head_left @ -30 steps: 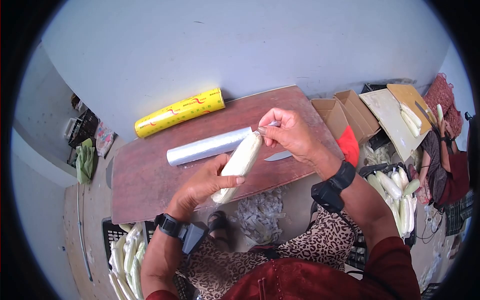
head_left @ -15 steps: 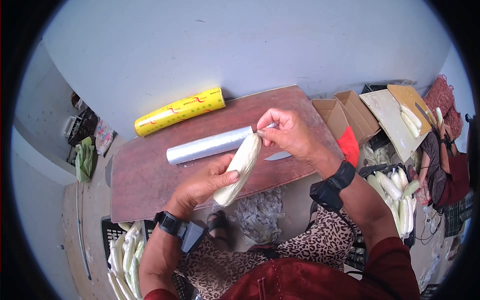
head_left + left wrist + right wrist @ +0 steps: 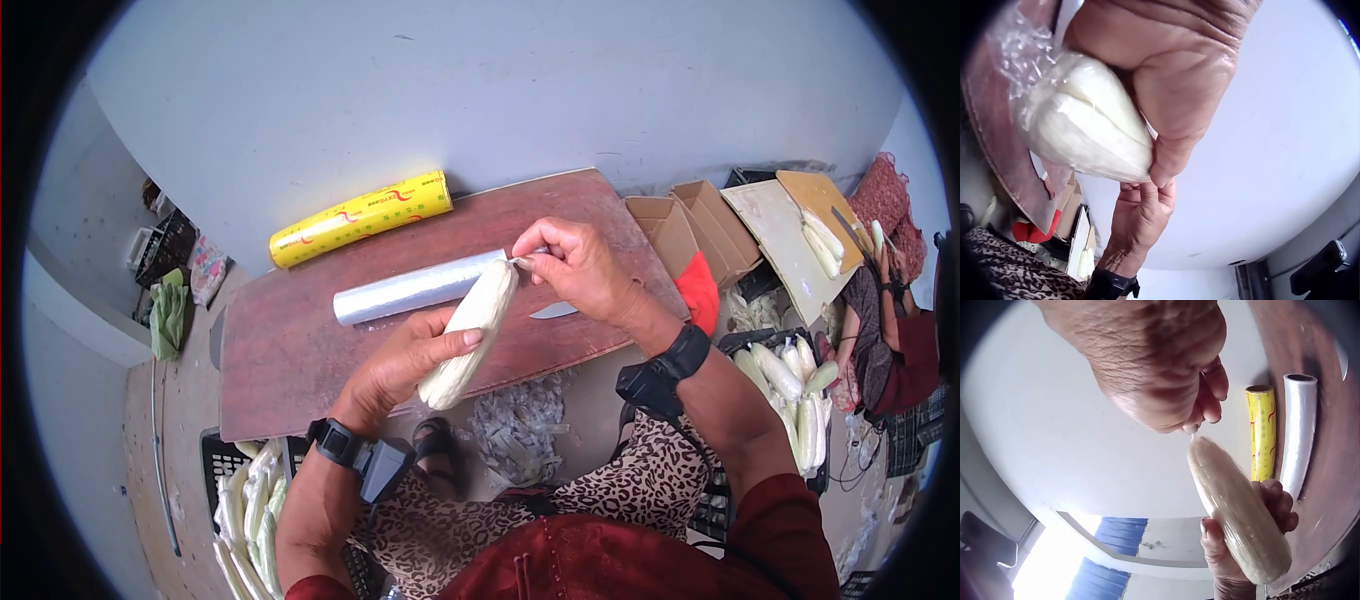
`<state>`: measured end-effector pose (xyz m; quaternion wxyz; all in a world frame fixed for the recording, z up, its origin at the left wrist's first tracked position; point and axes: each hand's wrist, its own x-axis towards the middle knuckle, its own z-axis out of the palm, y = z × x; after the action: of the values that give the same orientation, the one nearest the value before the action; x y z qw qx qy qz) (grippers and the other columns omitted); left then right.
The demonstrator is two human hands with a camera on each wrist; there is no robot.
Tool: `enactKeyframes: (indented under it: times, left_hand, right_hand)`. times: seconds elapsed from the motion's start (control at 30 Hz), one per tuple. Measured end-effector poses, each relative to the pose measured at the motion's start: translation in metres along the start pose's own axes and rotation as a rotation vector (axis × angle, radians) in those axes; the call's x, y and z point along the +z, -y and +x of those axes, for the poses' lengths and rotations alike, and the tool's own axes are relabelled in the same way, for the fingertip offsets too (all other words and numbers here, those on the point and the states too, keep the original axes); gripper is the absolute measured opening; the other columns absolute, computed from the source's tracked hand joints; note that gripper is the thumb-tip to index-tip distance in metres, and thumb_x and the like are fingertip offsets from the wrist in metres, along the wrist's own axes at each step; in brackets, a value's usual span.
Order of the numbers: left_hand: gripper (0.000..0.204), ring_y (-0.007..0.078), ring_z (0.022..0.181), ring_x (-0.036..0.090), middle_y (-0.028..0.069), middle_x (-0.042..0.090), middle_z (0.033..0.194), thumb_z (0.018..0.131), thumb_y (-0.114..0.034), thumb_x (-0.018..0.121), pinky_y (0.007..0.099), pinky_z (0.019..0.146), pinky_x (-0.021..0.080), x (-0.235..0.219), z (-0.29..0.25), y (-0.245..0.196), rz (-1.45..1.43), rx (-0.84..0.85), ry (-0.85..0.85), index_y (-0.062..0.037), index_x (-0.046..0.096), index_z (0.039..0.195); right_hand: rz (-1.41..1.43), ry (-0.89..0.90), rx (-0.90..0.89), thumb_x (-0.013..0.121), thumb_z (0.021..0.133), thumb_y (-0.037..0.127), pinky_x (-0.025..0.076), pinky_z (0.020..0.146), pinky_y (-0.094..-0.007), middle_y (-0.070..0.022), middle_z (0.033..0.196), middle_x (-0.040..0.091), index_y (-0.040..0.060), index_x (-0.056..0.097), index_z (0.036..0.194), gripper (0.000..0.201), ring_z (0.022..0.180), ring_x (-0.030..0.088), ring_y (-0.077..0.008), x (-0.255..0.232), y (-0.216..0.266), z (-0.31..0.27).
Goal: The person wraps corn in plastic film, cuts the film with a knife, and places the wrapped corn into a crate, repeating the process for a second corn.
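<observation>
A long, pale vegetable (image 3: 478, 335) wrapped in clear film is held at a slant above the reddish-brown table (image 3: 285, 370). My left hand (image 3: 405, 358) grips its thicker lower part, thumb lying across the near side. At the upper tip, my right hand (image 3: 578, 268) pinches a thin twisted end of the film (image 3: 1194, 435) between thumb and fingers. Loose crinkled film (image 3: 1021, 56) hangs from the thick end in the left wrist view. Behind the vegetable lies a roll of clear film (image 3: 410, 292). A knife blade (image 3: 556, 311) shows beneath my right hand.
A yellow printed roll (image 3: 365, 219) lies along the table's wall side. Crates of pale vegetables (image 3: 246, 505) stand at floor level on both sides. Cardboard boxes (image 3: 715, 230) and a red cloth (image 3: 697, 293) are at the right, near another person (image 3: 900, 330). Scrap film (image 3: 515, 435) lies below the table.
The vegetable has turned and shifted slightly in my left hand, its tip now a little higher. My right fingers have moved slightly at the film end, keeping their pinch.
</observation>
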<state>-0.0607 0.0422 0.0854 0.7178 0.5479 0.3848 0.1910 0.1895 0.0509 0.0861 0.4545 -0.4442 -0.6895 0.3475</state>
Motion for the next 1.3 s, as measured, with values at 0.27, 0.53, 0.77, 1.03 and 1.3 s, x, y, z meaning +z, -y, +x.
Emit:
enactKeyframes:
  times: [0.27, 0.53, 0.77, 1.03, 1.3]
  left_hand:
    - [0.061, 0.0174, 0.088, 0.064, 0.0095, 0.062, 0.103, 0.087, -0.036, 0.069, 0.0298, 0.077, 0.054, 0.003, 0.000, 0.000, -0.201, 0.066, 0.083, -0.0010, 0.046, 0.131]
    - [0.068, 0.0177, 0.088, 0.063, 0.0085, 0.060, 0.098, 0.079, -0.031, 0.078, 0.0319, 0.078, 0.054, -0.001, 0.004, 0.004, 0.018, 0.032, 0.054, -0.0022, 0.044, 0.131]
    - [0.054, 0.0117, 0.085, 0.059, 0.0020, 0.060, 0.096, 0.082, -0.029, 0.075, 0.0256, 0.074, 0.049, 0.001, 0.007, 0.005, -0.037, 0.081, 0.017, -0.0035, 0.052, 0.124]
    - [0.043, 0.0189, 0.084, 0.064, 0.0113, 0.064, 0.098, 0.091, -0.028, 0.063, 0.0317, 0.077, 0.053, 0.003, 0.007, 0.006, -0.276, 0.078, 0.033, -0.0019, 0.051, 0.124]
    - [0.056, 0.0203, 0.080, 0.064, 0.0126, 0.062, 0.092, 0.086, -0.029, 0.071, 0.0312, 0.072, 0.054, 0.001, 0.009, 0.010, -0.342, 0.203, 0.147, -0.0020, 0.046, 0.127]
  right_hand:
    - [-0.207, -0.079, -0.239, 0.060, 0.082, -0.006, 0.049, 0.063, -0.0249, -0.0038, 0.081, 0.063, 0.0008, 0.064, 0.092, 0.013, 0.071, 0.060, -0.0098, 0.005, -0.002, -0.003]
    - [-0.233, -0.069, -0.200, 0.059, 0.080, -0.003, 0.050, 0.064, -0.0347, -0.0126, 0.081, 0.063, 0.0011, 0.058, 0.091, 0.011, 0.071, 0.063, -0.0249, 0.011, 0.005, -0.006]
    - [-0.255, -0.094, -0.259, 0.060, 0.079, -0.004, 0.049, 0.062, -0.0358, -0.0129, 0.079, 0.062, 0.0009, 0.057, 0.090, 0.012, 0.070, 0.062, -0.0269, 0.014, 0.009, -0.007]
    - [-0.333, -0.127, -0.414, 0.061, 0.079, -0.006, 0.050, 0.064, -0.0379, -0.0127, 0.084, 0.060, 0.0018, 0.056, 0.091, 0.015, 0.075, 0.063, -0.0312, 0.016, 0.003, -0.010]
    - [-0.228, -0.159, -0.375, 0.061, 0.082, -0.007, 0.050, 0.064, -0.0302, -0.0081, 0.084, 0.063, 0.0020, 0.059, 0.092, 0.014, 0.076, 0.064, -0.0185, 0.024, 0.009, -0.011]
